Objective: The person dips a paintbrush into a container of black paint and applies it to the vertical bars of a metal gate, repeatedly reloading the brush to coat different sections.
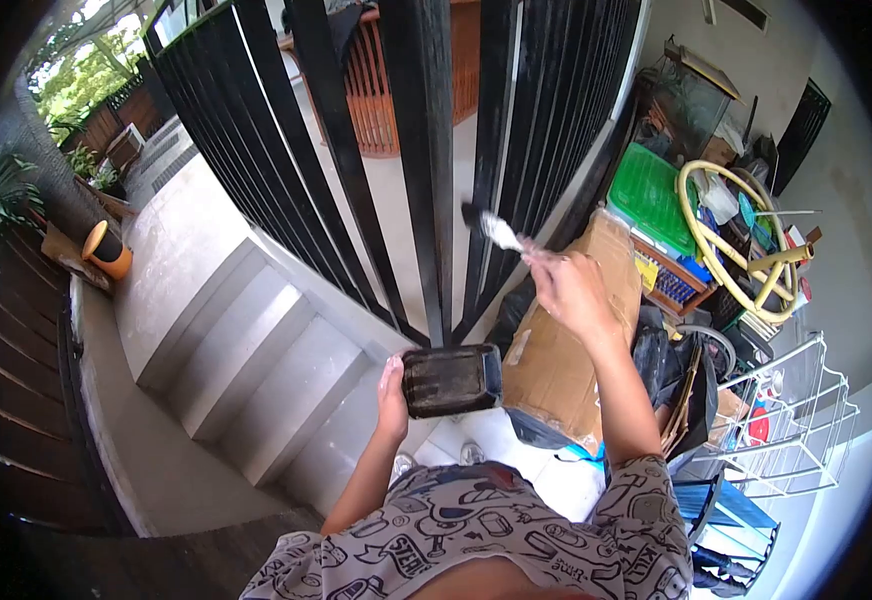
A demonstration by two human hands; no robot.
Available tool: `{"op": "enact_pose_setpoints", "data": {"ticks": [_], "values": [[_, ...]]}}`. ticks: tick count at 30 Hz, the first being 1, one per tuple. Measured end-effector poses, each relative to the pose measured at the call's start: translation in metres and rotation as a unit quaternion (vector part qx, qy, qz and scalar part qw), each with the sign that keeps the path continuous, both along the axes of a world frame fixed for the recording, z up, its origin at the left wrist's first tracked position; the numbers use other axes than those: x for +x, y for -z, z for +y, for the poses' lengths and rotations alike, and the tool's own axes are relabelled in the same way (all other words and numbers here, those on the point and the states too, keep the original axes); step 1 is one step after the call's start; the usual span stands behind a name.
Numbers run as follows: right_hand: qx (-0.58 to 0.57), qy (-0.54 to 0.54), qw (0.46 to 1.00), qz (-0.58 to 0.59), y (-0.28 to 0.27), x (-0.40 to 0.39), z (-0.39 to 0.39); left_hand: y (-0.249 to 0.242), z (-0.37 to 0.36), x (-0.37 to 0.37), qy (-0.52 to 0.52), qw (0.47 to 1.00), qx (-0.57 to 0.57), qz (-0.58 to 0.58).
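Note:
My left hand (392, 398) grips the left side of a black rectangular tray (448, 381), whose inside is dark and stained. In my right hand (568, 290) is a paintbrush (499, 230) with a whitish handle and dark bristles, its tip pointing up and left. The bristles are right by a black upright bar (434, 180) of the railing in front of me. The tray is held low, below the foot of that bar. Most of my left fingers are hidden under the tray.
Grey steps (286, 400) descend at the left. To the right lie a large cardboard box (576, 350), a green plastic lid (661, 195), a coiled yellow hose (696, 215) and a white wire drying rack (786, 430). An orange pot (108, 255) stands far left.

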State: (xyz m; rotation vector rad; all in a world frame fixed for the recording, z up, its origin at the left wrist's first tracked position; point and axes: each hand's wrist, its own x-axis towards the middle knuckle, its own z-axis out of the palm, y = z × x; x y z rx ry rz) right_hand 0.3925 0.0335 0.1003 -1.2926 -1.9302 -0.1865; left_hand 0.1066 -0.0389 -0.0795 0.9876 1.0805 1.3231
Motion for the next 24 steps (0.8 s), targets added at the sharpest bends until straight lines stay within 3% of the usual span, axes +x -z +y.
{"op": "enact_pose_setpoints", "data": {"ticks": [2, 3, 6, 7, 10, 11, 14, 18, 19, 22, 24], "values": [[-0.047, 0.010, 0.997, -0.056, 0.017, 0.002, -0.005, -0.002, -0.003, 0.000, 0.009, 1.000, -0.006, 0.003], [0.001, 0.026, 1.000, 0.012, 0.027, -0.005, -0.003, -0.002, -0.003, 0.003, 0.010, 1.000, -0.012, -0.017], [-0.211, 0.063, 0.974, -0.062, 0.032, 0.000, -0.016, -0.004, -0.003, 0.007, 0.007, 0.999, -0.022, -0.045], [-0.205, 0.025, 0.965, -0.164, 0.041, 0.005, -0.014, -0.008, -0.004, 0.008, 0.007, 0.999, -0.022, -0.045], [-0.005, 0.054, 0.995, 0.084, 0.060, -0.005, -0.008, -0.002, -0.003, 0.002, 0.006, 1.000, -0.020, -0.018], [-0.020, 0.019, 0.996, 0.090, 0.057, 0.000, -0.004, 0.002, -0.003, 0.002, 0.007, 1.000, -0.019, -0.008], [-0.072, 0.006, 0.997, -0.040, 0.034, 0.000, -0.018, 0.002, -0.003, 0.002, -0.003, 1.000, -0.019, 0.004], [-0.108, 0.006, 0.994, -0.005, 0.036, 0.001, -0.012, -0.005, -0.004, 0.000, -0.001, 1.000, -0.020, -0.001], [-0.177, 0.023, 0.978, -0.106, 0.029, 0.001, -0.014, -0.007, -0.003, 0.001, -0.008, 1.000, -0.019, 0.003], [-0.065, 0.030, 0.996, 0.059, 0.039, -0.011, -0.014, -0.014, -0.006, -0.004, -0.016, 0.999, -0.023, 0.019], [-0.095, 0.006, 0.995, 0.035, 0.045, -0.003, -0.015, -0.015, -0.007, -0.006, -0.017, 0.999, -0.029, 0.020]]}}
